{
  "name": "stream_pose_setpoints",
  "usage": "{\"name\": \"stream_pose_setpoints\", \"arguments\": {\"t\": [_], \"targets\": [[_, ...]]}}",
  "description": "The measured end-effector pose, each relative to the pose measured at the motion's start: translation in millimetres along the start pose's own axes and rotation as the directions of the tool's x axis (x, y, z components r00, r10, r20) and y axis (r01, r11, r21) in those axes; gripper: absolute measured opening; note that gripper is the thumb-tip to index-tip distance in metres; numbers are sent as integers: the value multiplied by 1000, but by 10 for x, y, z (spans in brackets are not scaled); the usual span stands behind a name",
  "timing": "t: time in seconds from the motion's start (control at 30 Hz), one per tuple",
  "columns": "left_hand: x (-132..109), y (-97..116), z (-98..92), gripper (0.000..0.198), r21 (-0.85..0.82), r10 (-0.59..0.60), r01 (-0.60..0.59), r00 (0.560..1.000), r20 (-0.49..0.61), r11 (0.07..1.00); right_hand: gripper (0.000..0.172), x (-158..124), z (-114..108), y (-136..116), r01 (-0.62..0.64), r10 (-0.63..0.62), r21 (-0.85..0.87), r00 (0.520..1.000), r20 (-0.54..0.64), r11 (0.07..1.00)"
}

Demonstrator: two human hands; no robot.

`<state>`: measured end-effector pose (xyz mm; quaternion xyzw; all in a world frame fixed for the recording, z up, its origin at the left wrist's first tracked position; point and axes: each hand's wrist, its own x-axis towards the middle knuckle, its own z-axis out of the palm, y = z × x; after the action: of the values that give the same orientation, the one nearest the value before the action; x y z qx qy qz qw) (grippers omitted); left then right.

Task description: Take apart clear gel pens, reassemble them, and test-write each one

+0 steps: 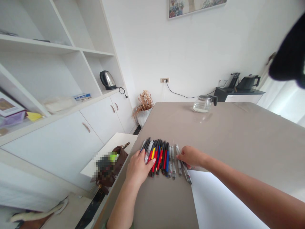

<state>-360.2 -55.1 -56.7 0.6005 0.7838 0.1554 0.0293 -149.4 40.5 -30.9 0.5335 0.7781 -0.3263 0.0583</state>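
Observation:
A row of pens [164,157] lies side by side near the table's left edge, in black, red, blue, yellow and clear barrels. My left hand [139,167] grips the row's left end, its thumb across a red pen and its fingers by the outermost pens. The fingertips there are partly hidden. At the right end, my right hand [190,156] is closed, thumb and finger pinched at a clear pen [179,163]. Another clear pen [187,173] lies slanted under that hand, its upper part covered. Just right of it is a white sheet of paper [214,197].
A glass pot [202,103] with a dark handle stands at the table's [171,124] far side. Left of the table, a brown bag [120,159] sits on a low white surface. A kettle [108,80] stands on the shelf; a plant pot [144,116] is beyond the far corner.

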Motion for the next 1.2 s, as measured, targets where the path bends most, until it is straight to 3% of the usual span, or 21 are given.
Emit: {"name": "stream_pose_setpoints", "arguments": {"t": [0.2, 0.57, 0.7, 0.77, 0.8, 0.87, 0.93, 1.0, 1.1, 1.2], "targets": [[-14, -24, -74, 61, -56, 6, -6, 1000, 2, 998, 46, 23, 79, 4, 29, -32, 65, 998, 46, 997], [38, -114, -76, 31, -262, -85, 71, 996, -40, 962, 61, 75, 35, -2, 10, -10, -250, 1000, 5, 968], [55, -182, -48, 22, -303, -136, 118, 990, -39, 946, 55, 42, -109, -196, 25, -101, -421, 982, -159, 907], [70, -228, -14, 22, -340, -151, 126, 987, -50, 932, 47, 39, -188, -375, 157, -288, -490, 935, -205, 858], [79, -254, 4, 22, -361, -158, 127, 986, -56, 924, 42, 45, -211, -479, 268, -420, -527, 887, -192, 807], [100, -305, 35, 23, -406, -171, 130, 983, -66, 905, 31, 78, -204, -697, 499, -667, -583, 738, -101, 641], [119, -355, 51, 23, -449, -186, 134, 980, -74, 884, 22, 133, -129, -896, 639, -796, -610, 605, 23, 469], [134, -398, 50, 24, -486, -203, 140, 976, -79, 863, 22, 194, -17, -1051, 704, -842, -624, 523, 130, 341], [150, -435, 36, 24, -535, -221, 144, 972, -82, 832, 34, 260, 123, -1194, 751, -854, -621, 458, 246, 224], [156, -438, 32, 23, -580, -231, 147, 970, -73, 802, 37, 281, 165, -1267, 770, -839, -604, 457, 296, 206]]}}
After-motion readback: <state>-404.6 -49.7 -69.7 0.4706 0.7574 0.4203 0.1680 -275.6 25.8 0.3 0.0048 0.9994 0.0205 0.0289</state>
